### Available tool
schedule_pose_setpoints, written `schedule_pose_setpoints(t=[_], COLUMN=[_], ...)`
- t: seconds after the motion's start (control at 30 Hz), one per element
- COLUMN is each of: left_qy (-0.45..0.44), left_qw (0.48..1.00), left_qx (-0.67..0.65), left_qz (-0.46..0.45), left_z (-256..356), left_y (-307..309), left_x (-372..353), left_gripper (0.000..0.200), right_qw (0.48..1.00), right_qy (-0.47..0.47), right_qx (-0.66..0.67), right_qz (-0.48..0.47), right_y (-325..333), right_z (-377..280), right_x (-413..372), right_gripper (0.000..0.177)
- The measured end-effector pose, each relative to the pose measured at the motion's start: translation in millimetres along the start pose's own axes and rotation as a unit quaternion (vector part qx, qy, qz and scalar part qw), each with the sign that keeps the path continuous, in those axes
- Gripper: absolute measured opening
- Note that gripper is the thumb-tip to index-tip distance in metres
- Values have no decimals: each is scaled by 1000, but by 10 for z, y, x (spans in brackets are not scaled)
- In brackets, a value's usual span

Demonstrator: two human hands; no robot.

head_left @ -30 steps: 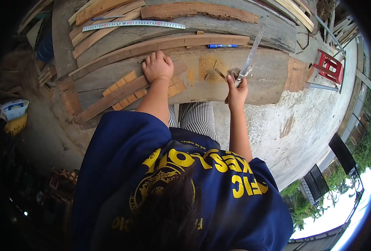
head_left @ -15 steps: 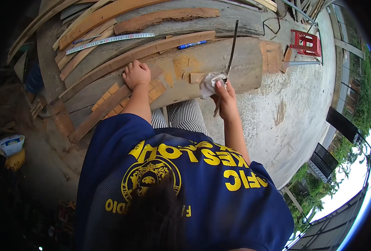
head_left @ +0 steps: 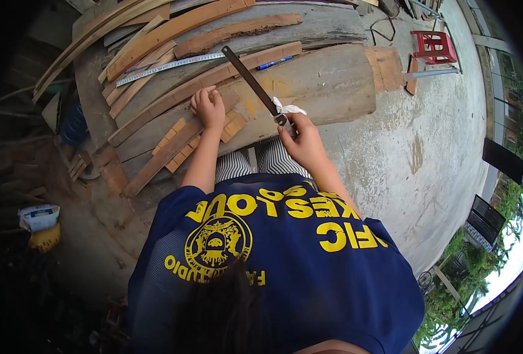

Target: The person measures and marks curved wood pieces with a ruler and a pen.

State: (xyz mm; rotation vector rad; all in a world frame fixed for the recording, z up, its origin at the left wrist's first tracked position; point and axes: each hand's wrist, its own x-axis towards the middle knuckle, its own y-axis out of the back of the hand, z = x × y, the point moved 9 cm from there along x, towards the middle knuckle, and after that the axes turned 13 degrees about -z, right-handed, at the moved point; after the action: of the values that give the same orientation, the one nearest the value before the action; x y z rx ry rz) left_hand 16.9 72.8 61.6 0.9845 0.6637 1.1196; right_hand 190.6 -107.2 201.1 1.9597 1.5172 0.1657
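My right hand (head_left: 304, 141) grips a saw blade (head_left: 251, 81) by its lower end, where white wrapping (head_left: 289, 109) shows around the grip. The long, thin, dark blade points up and to the left, over the bench, with a hole near its tip. My left hand (head_left: 208, 108) is closed over the upper part of a brown wooden strip (head_left: 162, 160), fingers curled at its far edge. Light wood pieces (head_left: 234, 125) marked with crosswise lines lie beside and partly under that strip. Behind them runs a long curved wooden strip (head_left: 173, 90), also with crosswise lines.
The worn wooden bench (head_left: 332, 88) carries a blue marker (head_left: 274, 63), a white measuring tape (head_left: 170, 68) and several rough boards (head_left: 238, 34). A red plastic stool (head_left: 433, 47) stands on the concrete floor (head_left: 385, 177) to the right. A bag (head_left: 39, 218) sits at lower left.
My right hand has moved left, and the saw blade has swung from nearly upright to leaning left. My left hand stays on the strip. The whole view has shifted slightly.
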Motion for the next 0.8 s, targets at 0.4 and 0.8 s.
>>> schedule_pose_setpoints(t=[0.4,0.8], left_qy=[84,2], left_qw=[605,644], left_qx=[-680,-608], left_qz=[-406,-464], left_z=[899,1167], left_y=[300,629], left_x=[-774,-655], left_gripper=[29,43], right_qw=[969,994], right_qy=[-51,90], right_qx=[72,-19], right_qz=[-229,-52], right_y=[-102,8], right_z=[-352,-433], right_x=[-214,-104], right_gripper=[29,27])
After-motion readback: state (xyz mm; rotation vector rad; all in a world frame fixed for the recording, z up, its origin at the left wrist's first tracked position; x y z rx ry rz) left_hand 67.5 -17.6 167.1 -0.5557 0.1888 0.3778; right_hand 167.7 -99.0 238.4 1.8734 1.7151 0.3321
